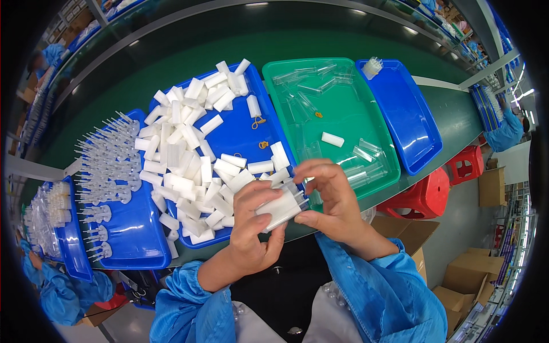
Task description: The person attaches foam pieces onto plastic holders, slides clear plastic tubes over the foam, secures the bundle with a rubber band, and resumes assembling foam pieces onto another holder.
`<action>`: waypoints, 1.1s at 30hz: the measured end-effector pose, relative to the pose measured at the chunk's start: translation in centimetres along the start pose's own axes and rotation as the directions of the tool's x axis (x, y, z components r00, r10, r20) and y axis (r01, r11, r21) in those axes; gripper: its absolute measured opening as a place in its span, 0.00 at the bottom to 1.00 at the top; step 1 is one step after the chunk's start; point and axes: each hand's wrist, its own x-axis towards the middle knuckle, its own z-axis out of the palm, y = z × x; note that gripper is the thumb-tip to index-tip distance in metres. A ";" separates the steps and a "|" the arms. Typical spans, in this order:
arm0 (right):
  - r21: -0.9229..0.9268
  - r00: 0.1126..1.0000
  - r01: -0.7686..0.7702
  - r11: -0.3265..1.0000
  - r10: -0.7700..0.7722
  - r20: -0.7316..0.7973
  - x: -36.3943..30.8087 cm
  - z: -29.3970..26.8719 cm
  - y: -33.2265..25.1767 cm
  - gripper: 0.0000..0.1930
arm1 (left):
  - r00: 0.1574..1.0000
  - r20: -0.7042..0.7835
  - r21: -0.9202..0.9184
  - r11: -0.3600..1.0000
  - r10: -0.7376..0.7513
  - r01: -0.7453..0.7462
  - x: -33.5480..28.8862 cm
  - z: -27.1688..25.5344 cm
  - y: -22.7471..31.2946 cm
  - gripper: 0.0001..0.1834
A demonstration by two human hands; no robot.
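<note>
In front of my body, my left hand (254,226) is closed around a white cylindrical piece (280,210) with thin clear prongs at its right end. My right hand (331,200) curves beside that pronged end, thumb and fingers apart, the thumb tip close to the piece's lower edge. Whether it touches the prongs, I cannot tell. Just beyond my hands lies a blue tray (243,128) heaped with white foam cylinders (186,148), a few tan rubber bands (258,122) among them. A green tray (343,117) holds clear tubes (306,103) and a single white cylinder (332,139).
On the left, another blue tray (134,237) carries clear pronged parts (111,157) standing in rows. A blue tray (403,114) at the right has one pronged white assembly (372,67) in its corner. Red stools (423,194) and cardboard boxes (469,274) stand right of the bench. Co-workers in blue sit at both sides.
</note>
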 end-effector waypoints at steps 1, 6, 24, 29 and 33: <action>0.003 1.000 -0.001 1.000 0.001 0.001 0.1 0.2 0.0 0.24 | 1.000 0.013 -0.003 1.000 0.005 -0.005 -0.1 0.1 -0.1 0.31; 0.312 0.959 -0.280 0.908 0.253 0.124 0.0 0.4 0.2 0.25 | 0.987 0.112 0.018 0.994 -0.113 0.112 0.0 -0.2 0.5 0.45; -0.263 0.942 0.035 0.964 0.056 0.330 1.5 0.3 -2.5 0.36 | 0.675 0.283 -0.201 0.646 -0.681 0.736 0.8 -1.1 1.6 0.34; -0.446 0.886 0.300 0.843 -0.074 0.457 1.9 0.9 -2.8 0.48 | 0.565 0.424 -0.755 0.069 -0.708 0.652 0.7 -1.0 1.4 0.29; -0.499 0.902 0.334 0.799 -0.119 0.414 1.9 2.1 -1.0 0.42 | 0.468 0.469 -0.705 0.002 -0.749 0.710 0.7 -1.0 1.8 0.34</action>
